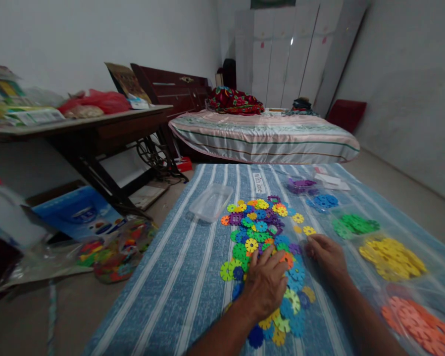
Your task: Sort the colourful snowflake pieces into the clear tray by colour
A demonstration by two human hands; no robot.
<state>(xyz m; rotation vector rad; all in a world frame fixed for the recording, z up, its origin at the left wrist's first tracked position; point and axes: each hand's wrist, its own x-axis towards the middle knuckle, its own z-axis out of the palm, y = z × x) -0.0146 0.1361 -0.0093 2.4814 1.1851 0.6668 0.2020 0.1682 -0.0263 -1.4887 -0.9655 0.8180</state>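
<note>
A loose pile of mixed-colour notched plastic snowflake discs [261, 226] spreads down the middle of the striped cloth. My left hand [266, 282] lies on the pile with its fingers apart, touching discs and hiding some beneath it. To the right of the pile, my right hand [326, 254] is closed, its fingertips at the edge of a yellow snowflake disc [309, 230]. Another yellow disc [298, 218] lies just beyond it. On the right stand clear containers of sorted pieces: purple [301, 185], blue [325, 201], green [356, 224], yellow [393, 257] and orange [417, 321].
A clear plastic tray [211, 202] sits left of the pile on the blue striped cloth [163, 296]. Beyond the table is a bed [267, 136]. A sewing-machine table [96, 123] stands at the left, with bags of colourful pieces [120, 252] on the floor nearby.
</note>
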